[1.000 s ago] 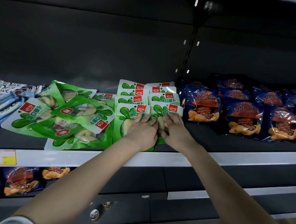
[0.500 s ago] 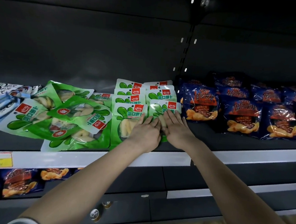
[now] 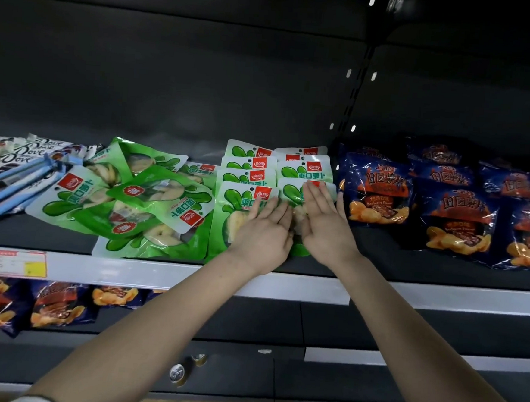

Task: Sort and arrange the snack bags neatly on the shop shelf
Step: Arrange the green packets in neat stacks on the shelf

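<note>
Both hands (image 3: 296,225) flat, fingers straight, side by side

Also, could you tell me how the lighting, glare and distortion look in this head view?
Head view: dim overall, the back panel nearly black; glare glints on the blue snack bags; the green bags are lit and sharp; wide-angle bending leans the slotted upright; the lower shelf sits in shadow.
</note>
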